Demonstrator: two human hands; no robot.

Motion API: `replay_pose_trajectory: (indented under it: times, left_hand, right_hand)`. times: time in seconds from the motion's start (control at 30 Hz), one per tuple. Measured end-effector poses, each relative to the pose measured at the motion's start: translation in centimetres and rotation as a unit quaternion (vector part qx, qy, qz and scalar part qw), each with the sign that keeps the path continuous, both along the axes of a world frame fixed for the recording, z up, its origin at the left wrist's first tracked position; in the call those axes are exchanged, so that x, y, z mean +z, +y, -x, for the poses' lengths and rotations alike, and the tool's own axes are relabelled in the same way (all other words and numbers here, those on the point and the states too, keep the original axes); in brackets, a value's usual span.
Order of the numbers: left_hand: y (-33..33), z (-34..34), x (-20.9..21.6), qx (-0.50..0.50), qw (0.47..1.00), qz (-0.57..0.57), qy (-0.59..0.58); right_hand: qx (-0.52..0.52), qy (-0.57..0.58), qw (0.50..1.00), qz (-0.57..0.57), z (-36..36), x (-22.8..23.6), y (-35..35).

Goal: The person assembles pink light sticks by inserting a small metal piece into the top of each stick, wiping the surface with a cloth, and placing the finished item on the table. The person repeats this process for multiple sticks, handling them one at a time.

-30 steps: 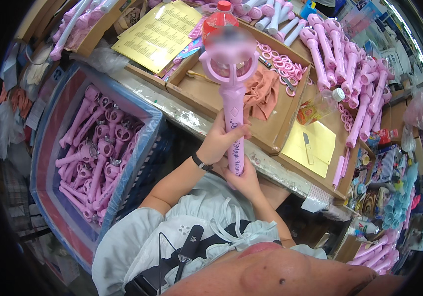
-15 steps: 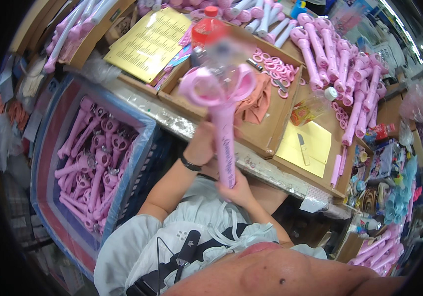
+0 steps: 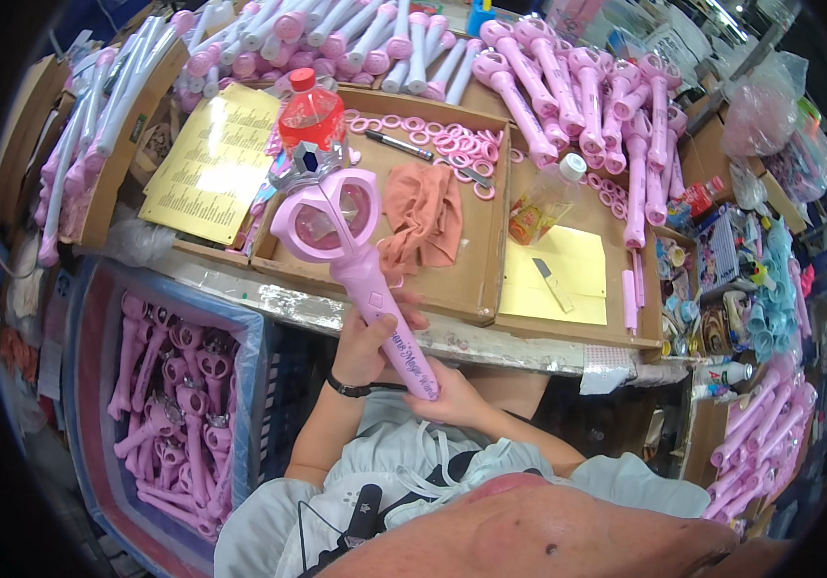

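Observation:
Both of my hands hold one pink toy wand (image 3: 363, 277) over the table's front edge. Its ringed head with clear windows and a silver crown with a dark blue gem tilts up to the left. My left hand (image 3: 365, 345) wraps the middle of the handle, thumb across its front. Around the handle's lower end, my right hand (image 3: 444, 397) is closed. Beyond the wand's head stands a red-capped bottle (image 3: 312, 114), partly covered by the crown. A crumpled orange cloth (image 3: 423, 214) lies in the cardboard tray (image 3: 479, 294) just right of the head.
A lined blue crate (image 3: 86, 385) of finished-looking wands stands at my left. Pink rings (image 3: 457, 144) and a marker (image 3: 399, 144) lie in the tray. Right of it are a clear bottle (image 3: 546, 200) and a utility knife (image 3: 553, 285) on yellow paper (image 3: 582, 265). Wands (image 3: 568, 91) pile up at the back.
The wand has tilted, its head swinging left and its crown coming into clear sight. Both hands stay on the handle. The whole view has shifted, showing more of the table's far side.

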State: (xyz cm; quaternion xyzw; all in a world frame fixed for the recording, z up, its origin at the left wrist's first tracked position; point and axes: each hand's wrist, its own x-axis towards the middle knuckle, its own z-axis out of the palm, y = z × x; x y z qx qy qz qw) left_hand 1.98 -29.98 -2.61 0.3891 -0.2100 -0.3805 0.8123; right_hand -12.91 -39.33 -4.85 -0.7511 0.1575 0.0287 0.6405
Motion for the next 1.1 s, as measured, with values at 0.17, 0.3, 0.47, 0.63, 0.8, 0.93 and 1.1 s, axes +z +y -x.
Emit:
replay_pose_trajectory:
  times: [0.17, 0.3, 0.47, 0.63, 0.8, 0.93, 1.1]
  left_hand:
    - [0.4, -0.6, -0.1, -0.016, 0.999, -0.027, -0.034]
    - [-0.1, -1.2, 0.8, 0.018, 0.995, -0.012, -0.097]
    - [-1.3, -4.9, 3.2, 0.155, 0.978, 0.136, 0.002]
    - [-2.5, -5.1, 3.6, 0.068, 0.993, 0.092, 0.021]
    - [0.5, -1.7, 1.8, 0.096, 0.989, -0.076, -0.083]
    - [3.7, 1.1, -0.3, 0.115, 0.972, -0.189, -0.081]
    - [4.5, 3.0, -3.6, 0.078, 0.956, -0.271, -0.082]
  right_hand:
    - [0.003, -0.008, 1.0, 0.008, -0.1, -0.2, -0.1]
    - [0.023, 0.031, 0.999, -0.023, 0.2, 0.5, -0.5]
    - [0.055, 0.021, 0.998, -0.035, 0.7, 1.5, -0.8]
    - [0.041, 0.001, 0.988, -0.146, 2.2, 6.7, -5.4]
    - [-0.175, -0.217, 0.96, -0.021, 0.3, 16.3, -19.2]
    - [-0.276, -0.186, 0.922, 0.197, -6.8, 19.9, -32.9]
    - [-0.383, -0.087, 0.915, 0.095, -12.8, 18.3, -44.2]
